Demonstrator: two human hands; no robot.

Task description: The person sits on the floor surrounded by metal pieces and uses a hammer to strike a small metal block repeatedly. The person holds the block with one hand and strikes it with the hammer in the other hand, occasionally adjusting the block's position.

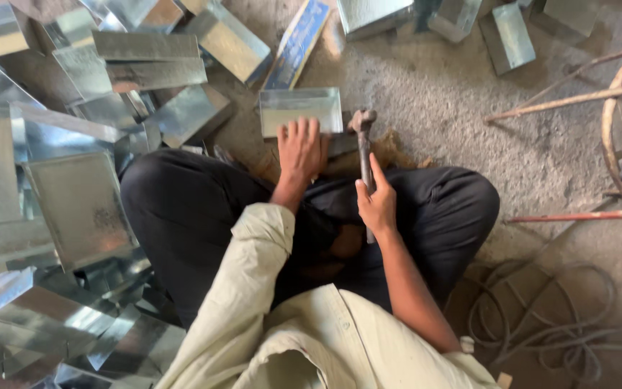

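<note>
I sit cross-legged on a rough concrete floor. My left hand [302,149] lies flat, fingers spread, on the near edge of a shiny folded sheet-metal piece [300,108] in front of my knees. My right hand [377,202] grips the handle of a dark metal hammer [363,133]. The hammer head is just right of the metal piece, close to its near right corner.
A heap of shiny sheet-metal pieces [73,194] covers the floor at my left and runs along the top. A blue flat box [298,42] lies beyond the workpiece. Thin rods [577,97] and a curved hoop lie at the right, with coiled cable [548,324] at lower right.
</note>
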